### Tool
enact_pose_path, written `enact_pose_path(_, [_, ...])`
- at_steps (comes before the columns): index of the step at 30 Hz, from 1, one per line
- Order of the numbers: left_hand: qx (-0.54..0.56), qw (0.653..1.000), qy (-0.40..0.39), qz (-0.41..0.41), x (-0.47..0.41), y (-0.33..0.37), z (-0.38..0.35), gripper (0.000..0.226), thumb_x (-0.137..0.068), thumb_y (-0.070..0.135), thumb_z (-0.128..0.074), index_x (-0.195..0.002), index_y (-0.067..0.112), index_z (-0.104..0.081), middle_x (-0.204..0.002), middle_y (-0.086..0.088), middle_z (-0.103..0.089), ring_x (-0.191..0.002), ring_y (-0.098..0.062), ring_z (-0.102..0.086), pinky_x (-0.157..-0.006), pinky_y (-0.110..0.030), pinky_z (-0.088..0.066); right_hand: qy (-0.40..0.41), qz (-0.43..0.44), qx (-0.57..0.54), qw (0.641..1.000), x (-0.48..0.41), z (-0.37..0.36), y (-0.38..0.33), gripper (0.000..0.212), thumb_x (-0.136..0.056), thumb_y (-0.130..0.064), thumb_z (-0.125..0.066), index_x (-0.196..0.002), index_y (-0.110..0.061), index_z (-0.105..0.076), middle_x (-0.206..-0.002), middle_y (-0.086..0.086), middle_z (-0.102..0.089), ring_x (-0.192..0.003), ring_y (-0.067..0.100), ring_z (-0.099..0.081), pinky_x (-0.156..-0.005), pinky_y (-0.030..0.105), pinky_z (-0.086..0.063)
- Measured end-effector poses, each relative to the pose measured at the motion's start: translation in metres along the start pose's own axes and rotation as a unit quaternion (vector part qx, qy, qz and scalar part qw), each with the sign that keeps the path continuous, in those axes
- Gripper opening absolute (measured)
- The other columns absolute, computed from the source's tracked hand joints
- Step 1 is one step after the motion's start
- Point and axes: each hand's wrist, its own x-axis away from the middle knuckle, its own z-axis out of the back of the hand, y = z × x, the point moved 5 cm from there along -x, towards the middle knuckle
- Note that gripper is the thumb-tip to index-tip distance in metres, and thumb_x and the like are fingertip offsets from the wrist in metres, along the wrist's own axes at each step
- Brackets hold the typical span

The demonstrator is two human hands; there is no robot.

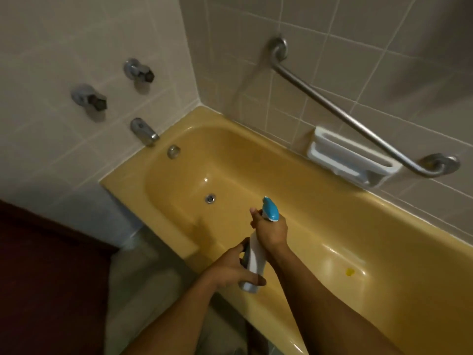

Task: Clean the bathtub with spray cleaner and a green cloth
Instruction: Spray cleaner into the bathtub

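Left hand [229, 269] and right hand [271, 231] curl in grip.

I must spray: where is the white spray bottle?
The white spray bottle is bottom centre in head view, over the yellow bathtub rim, in left hand and right hand.

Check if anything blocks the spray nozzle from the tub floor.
Nothing visible does. The right hand grips the spray bottle at its neck, left hand at its base; the nozzle points over bare bathtub floor toward the drain.
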Motion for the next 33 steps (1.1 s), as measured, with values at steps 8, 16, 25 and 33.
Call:
enact_pose_path(8, [0.071,0.996,0.052,0.013,0.023,-0.033,0.048,0.128,-0.048,0.049,-0.095,-0.156,0.035,-0.029,-0.148,0.004,-0.053,-0.130,-0.021,-0.055,-0.107,-0.048,-0.052,-0.079,0.065,0.025,0.994,0.013,-0.070,-0.022,0.032,-0.087,-0.036,-0.080,-0.109,-0.023,-0.062,-0.099,-0.005,-0.068,-0.090,0.016,-0.065,-0.080,0.035,-0.053])
enact_pose_path(16, [0.096,0.994,0.050,0.028,0.036,-0.048,0.059,0.101,-0.070,0.030,-0.093,-0.153,0.031,-0.036,-0.141,0.006,-0.055,-0.130,-0.021,-0.054,-0.110,-0.048,-0.048,-0.047,0.011,0.080,0.996,0.017,-0.099,-0.015,0.028,-0.088,-0.043,-0.076,-0.093,-0.017,-0.067,-0.085,0.003,-0.072,-0.082,0.023,-0.068,-0.080,0.042,-0.055])
enact_pose_path(25, [0.126,0.990,0.051,0.023,0.045,-0.069,0.059,0.094,-0.068,0.033,-0.094,-0.146,0.036,-0.042,-0.131,0.014,-0.057,-0.125,-0.017,-0.056,-0.101,-0.038,-0.052,-0.062,0.003,0.097,0.993,0.029,-0.117,-0.003,0.029,-0.087,-0.042,-0.077,-0.093,-0.015,-0.067,-0.085,0.004,-0.073,-0.083,0.025,-0.070,-0.081,0.042,-0.056])
enact_pose_path(33, [0.131,0.989,0.059,0.043,0.054,-0.091,0.066,0.088,-0.068,0.035,-0.095,-0.140,0.036,-0.045,-0.133,0.010,-0.059,-0.125,-0.020,-0.057,-0.106,-0.046,-0.052,-0.113,0.027,0.102,0.988,0.041,-0.136,0.006,0.026,-0.088,-0.037,-0.078,-0.100,-0.018,-0.064,-0.092,0.001,-0.070,-0.085,0.021,-0.065,-0.081,0.039,-0.053])
